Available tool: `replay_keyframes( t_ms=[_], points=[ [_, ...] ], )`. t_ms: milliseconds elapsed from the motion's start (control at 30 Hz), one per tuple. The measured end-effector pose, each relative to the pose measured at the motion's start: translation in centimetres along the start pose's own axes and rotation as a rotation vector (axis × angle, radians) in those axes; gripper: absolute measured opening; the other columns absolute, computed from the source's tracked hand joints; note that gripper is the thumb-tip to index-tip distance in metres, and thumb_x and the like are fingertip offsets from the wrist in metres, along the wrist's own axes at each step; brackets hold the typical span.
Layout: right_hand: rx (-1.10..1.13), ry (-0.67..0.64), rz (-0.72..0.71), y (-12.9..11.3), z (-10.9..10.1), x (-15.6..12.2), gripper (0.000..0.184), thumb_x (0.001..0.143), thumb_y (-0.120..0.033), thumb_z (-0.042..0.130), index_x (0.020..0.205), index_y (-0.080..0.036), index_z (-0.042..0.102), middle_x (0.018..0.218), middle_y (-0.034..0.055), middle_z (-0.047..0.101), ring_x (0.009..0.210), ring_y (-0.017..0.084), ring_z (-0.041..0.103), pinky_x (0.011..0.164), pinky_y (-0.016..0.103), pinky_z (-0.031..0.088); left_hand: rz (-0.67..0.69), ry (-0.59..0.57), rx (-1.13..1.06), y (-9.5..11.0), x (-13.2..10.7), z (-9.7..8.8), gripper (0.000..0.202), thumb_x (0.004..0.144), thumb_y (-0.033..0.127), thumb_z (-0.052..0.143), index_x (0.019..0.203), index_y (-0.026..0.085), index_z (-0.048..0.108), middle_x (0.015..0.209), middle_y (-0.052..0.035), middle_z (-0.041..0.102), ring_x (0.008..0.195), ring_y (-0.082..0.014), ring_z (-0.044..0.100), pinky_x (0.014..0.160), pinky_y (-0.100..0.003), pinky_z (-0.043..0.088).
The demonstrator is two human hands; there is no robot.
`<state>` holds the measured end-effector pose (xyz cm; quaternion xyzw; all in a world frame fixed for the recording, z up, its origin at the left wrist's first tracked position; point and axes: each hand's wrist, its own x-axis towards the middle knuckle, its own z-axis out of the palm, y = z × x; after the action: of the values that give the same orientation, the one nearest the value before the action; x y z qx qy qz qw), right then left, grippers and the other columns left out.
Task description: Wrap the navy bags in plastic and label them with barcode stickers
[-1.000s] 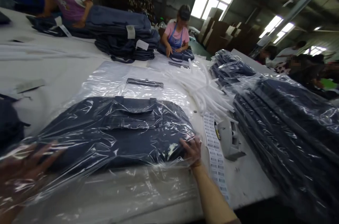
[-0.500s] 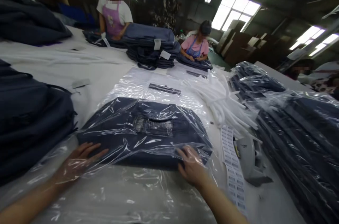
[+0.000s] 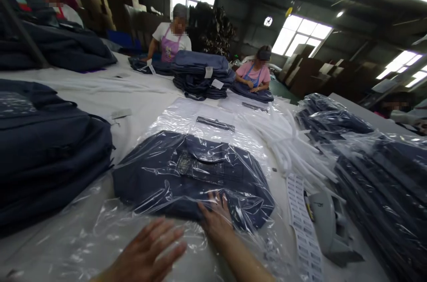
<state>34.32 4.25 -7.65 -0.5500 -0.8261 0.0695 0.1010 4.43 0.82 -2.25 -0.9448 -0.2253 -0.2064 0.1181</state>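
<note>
A navy fabric bag (image 3: 147, 184) lies flat in front of me inside a clear plastic bag (image 3: 110, 228), its carry handle and a shiny panel showing through the film. My right hand (image 3: 218, 222) rests at the near edge of the navy bag, fingers spread; I cannot tell whether the film runs over or under them. Lower down, my left hand (image 3: 150, 248) hovers above the loose near end of the plastic, fingers stretched out and slightly blurred, with nothing in it.
Navy bags pile up at the left (image 3: 60, 157). At the right are plastic-wrapped bags (image 3: 383, 197), a grey tape dispenser (image 3: 328, 224), a barcode label sheet (image 3: 302, 215) and white strips (image 3: 283, 139). Behind stand a bag stack (image 3: 200, 73) and co-workers (image 3: 171, 42).
My left hand has left the bag's left corner and moved right and toward me. My right hand has slid left along the near edge. The camera view has shifted left.
</note>
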Motion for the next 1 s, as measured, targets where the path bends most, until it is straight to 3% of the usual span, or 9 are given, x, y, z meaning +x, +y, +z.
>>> replay_keyframes(
  t_ms=[67, 200, 367, 467, 567, 667, 800, 900, 1000],
  points=[
    [-0.033, 0.003, -0.005, 0.0, 0.2, 0.2, 0.066, 0.083, -0.042, 0.064, 0.142, -0.042, 0.034, 0.156, 0.0038, 0.022, 0.141, 0.04, 0.022, 0.11, 0.066, 0.018, -0.163, -0.088, 0.033, -2.3, 4.4, 0.4, 0.067, 0.075, 0.028, 0.073, 0.136, 0.024, 0.047, 0.143, -0.0086, 0.045, 0.131, -0.0364, 0.04, 0.109, -0.057, 0.033],
    [-0.114, 0.033, -0.037, 0.2, 1.0, 0.1, 0.061, 0.086, -0.037, 0.059, 0.141, -0.045, 0.033, 0.153, 0.0044, 0.03, 0.136, 0.039, 0.033, 0.109, 0.064, 0.021, -0.066, -0.14, -0.241, -6.3, 6.4, 1.1, 0.025, 0.088, 0.008, 0.047, 0.102, 0.021, 0.064, 0.101, -0.0022, 0.071, 0.101, -0.0218, 0.065, 0.092, -0.035, 0.052],
    [-0.168, 0.113, -0.034, 0.3, 1.9, 0.2, 0.06, 0.087, -0.035, 0.057, 0.141, -0.046, 0.033, 0.15, 0.006, 0.036, 0.133, 0.036, 0.039, 0.109, 0.064, 0.021, 0.024, -0.123, -0.414, -3.9, 3.1, -1.3, 0.029, 0.096, 0.012, 0.033, 0.102, 0.017, 0.061, 0.114, -0.008, 0.067, 0.108, -0.0174, 0.062, 0.096, -0.027, 0.048],
    [-0.173, 0.119, -0.027, 0.2, 2.0, 0.4, 0.058, 0.086, -0.038, 0.059, 0.139, -0.047, 0.037, 0.148, 0.0073, 0.038, 0.133, 0.036, 0.04, 0.107, 0.063, 0.025, 0.051, -0.285, -0.426, -2.8, 3.7, -3.6, 0.028, 0.097, 0.026, 0.039, 0.085, 0.021, 0.064, 0.076, -0.0021, 0.071, 0.071, -0.0176, 0.067, 0.067, -0.025, 0.052],
    [-0.183, 0.192, -0.061, 0.3, 1.9, 0.4, 0.066, 0.081, -0.042, 0.064, 0.14, -0.043, 0.037, 0.15, 0.0106, 0.035, 0.135, 0.038, 0.036, 0.106, 0.063, 0.027, 0.101, -0.348, -0.513, -4.6, 8.4, -6.0, 0.038, 0.094, 0.05, 0.042, 0.084, 0.025, 0.068, 0.054, 0.0014, 0.062, 0.051, -0.0173, 0.06, 0.053, -0.027, 0.045],
    [-0.225, 0.281, -0.1, 0.6, 2.3, 0.2, 0.064, 0.08, -0.039, 0.065, 0.139, -0.042, 0.04, 0.147, 0.0118, 0.04, 0.134, 0.038, 0.037, 0.105, 0.063, 0.026, -0.022, -0.081, -0.693, -8.1, 15.3, -6.5, 0.052, 0.097, 0.055, 0.027, 0.115, 0.025, 0.064, 0.1, -0.0045, 0.071, 0.095, -0.0189, 0.065, 0.086, -0.03, 0.049],
    [-0.27, 0.433, -0.133, 0.9, 3.5, 0.1, 0.062, 0.078, -0.042, 0.066, 0.136, -0.038, 0.045, 0.145, 0.0111, 0.044, 0.134, 0.034, 0.038, 0.11, 0.057, 0.019, -0.213, -0.203, -0.658, -9.4, 19.3, -0.9, 0.068, 0.096, 0.058, 0.022, 0.147, 0.015, 0.029, 0.15, -0.0125, 0.033, 0.141, -0.0285, 0.024, 0.116, -0.047, 0.023],
    [-0.248, 0.543, -0.144, 0.7, 4.6, 0.2, 0.056, 0.081, -0.044, 0.063, 0.134, -0.04, 0.046, 0.142, 0.0077, 0.048, 0.132, 0.032, 0.041, 0.111, 0.055, 0.02, -0.102, -0.402, -0.627, -7.3, 16.2, 4.9, 0.066, 0.093, 0.058, 0.037, 0.144, 0.016, 0.036, 0.145, -0.014, 0.04, 0.137, -0.0325, 0.033, 0.114, -0.054, 0.025],
    [-0.213, 0.504, -0.133, 0.2, 4.5, 0.5, 0.057, 0.084, -0.046, 0.059, 0.138, -0.041, 0.041, 0.145, 0.0059, 0.045, 0.131, 0.033, 0.043, 0.107, 0.056, 0.031, 0.042, -0.444, -0.522, -5.8, 12.3, 8.0, 0.066, 0.096, 0.054, 0.034, 0.15, 0.023, 0.012, 0.154, -0.01, 0.02, 0.141, -0.0283, 0.021, 0.116, -0.054, 0.019]
  ],
)
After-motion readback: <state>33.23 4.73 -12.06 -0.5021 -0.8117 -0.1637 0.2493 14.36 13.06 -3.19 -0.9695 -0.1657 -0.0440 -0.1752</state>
